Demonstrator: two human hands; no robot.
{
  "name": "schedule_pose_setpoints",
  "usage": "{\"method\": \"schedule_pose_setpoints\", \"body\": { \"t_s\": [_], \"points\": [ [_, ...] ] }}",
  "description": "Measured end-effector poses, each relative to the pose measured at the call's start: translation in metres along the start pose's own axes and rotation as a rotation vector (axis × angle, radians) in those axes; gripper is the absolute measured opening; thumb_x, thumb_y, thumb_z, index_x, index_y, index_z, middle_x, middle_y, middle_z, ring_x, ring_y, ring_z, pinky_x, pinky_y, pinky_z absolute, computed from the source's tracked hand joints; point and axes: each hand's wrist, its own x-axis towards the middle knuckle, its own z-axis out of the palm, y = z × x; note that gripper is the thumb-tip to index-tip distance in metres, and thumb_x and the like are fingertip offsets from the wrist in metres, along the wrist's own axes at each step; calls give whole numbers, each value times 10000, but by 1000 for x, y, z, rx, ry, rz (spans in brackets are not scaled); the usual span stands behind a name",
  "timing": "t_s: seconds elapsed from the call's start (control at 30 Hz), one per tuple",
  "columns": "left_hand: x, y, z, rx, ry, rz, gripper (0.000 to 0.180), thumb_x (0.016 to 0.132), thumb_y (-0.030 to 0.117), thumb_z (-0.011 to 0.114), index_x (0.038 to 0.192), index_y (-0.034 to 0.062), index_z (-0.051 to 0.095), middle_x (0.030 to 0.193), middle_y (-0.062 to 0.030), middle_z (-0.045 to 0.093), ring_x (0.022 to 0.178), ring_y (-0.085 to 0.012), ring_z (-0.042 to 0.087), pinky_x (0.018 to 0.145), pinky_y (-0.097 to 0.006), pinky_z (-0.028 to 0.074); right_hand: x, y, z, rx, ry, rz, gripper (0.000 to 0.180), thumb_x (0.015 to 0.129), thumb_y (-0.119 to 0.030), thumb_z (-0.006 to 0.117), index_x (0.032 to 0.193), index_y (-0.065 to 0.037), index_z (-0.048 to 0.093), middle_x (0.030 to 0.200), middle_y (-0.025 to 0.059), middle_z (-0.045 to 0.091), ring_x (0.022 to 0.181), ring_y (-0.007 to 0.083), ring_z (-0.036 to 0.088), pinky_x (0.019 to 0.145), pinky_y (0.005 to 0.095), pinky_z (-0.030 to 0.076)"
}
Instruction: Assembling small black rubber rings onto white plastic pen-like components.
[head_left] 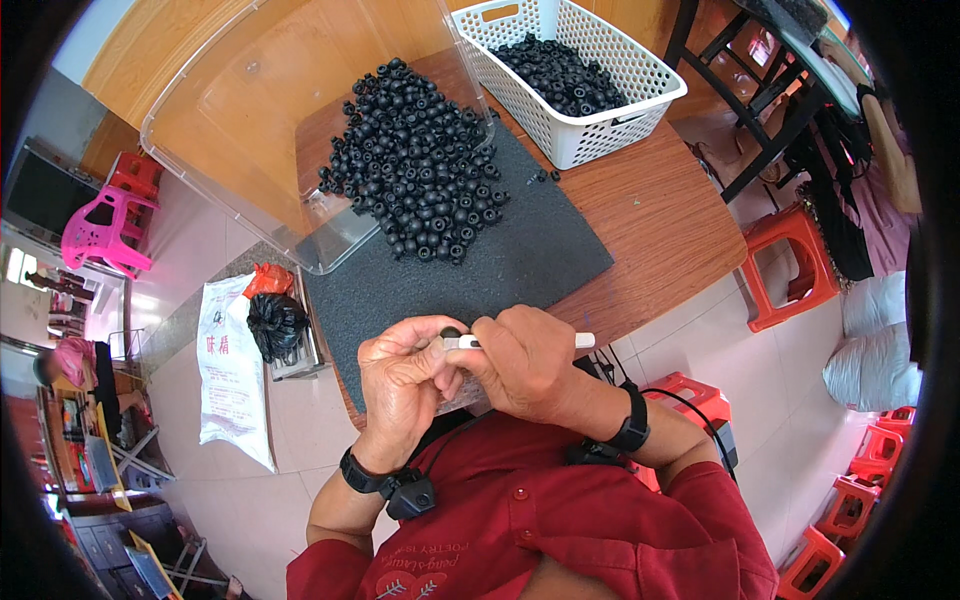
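We're right over the near edge of the wooden table (680,235), and both hands are busy! The left hand (398,375) has a small black rounded piece (451,332) pinched up between thumb and fingers, most likely so its top stays exposed to the other hand. The right hand (528,358) is closed around a slim white tool (584,340), its back end poking out past the fist; the working tip we can't make out. We see the knuckles nearly meeting, which probably steadies piece and tool against each other. Below them lies the dark mat (545,275), perhaps there to stop things rolling or scuffing the tabletop. And look at the heap of black pieces (420,165), toward the mat's far edge, partly against a clear plastic bin (215,190) that seems tipped at the table's far left corner, presumably to leave the supply within easy reach. Over at the far right, the white basket (625,115) holds more black pieces (560,75), kept apart from the heap, we'd judge, by its perforated walls; a couple of loose pieces (548,176) sit just beside its near corner.
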Motion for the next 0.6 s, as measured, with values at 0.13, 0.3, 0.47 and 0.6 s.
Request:
{"method": "schedule_pose_setpoints", "body": {
  "t_s": [0.13, 0.3, 0.47, 0.6],
  "points": [
    [2, 2, 3, -11, -39, 43, 251, 808, 50, 688, 991, -108, 619, 769, -133, 632, 533, -134, 535, 478, -245, 439, -1, -1, 3, 115, 8, 73, 186, 821, -192, 659, 783, -33, 570, 616, 70, 452, 530, 238, 489, 449, 356, 385],
    [6, -1, 1, 95, -31, 123, 239, 814, 67, 691, 996, -78, 636, 834, -133, 645, 587, -144, 577, 528, -240, 475, -1, 7, 5, 314, 43, 231, 184, 826, -193, 674, 797, -29, 595, 625, 74, 502, 537, 237, 508, 470, 352, 392],
    [8, -3, -4, 136, -33, 153, 215, 818, 64, 686, 995, -53, 651, 873, -121, 649, 626, -147, 599, 549, -238, 487, 4, 4, -2, 358, 11, 317, 172, 821, -177, 691, 818, -26, 608, 640, 83, 538, 545, 221, 532, 484, 332, 401],
    [8, -4, -5, 152, -31, 160, 208, 807, 46, 689, 986, -55, 654, 897, -119, 642, 655, -147, 608, 555, -238, 493, 7, 0, -3, 459, -51, 406, 156, 830, -166, 684, 828, -22, 623, 662, 82, 567, 571, 211, 561, 511, 320, 429]
  ]
}}
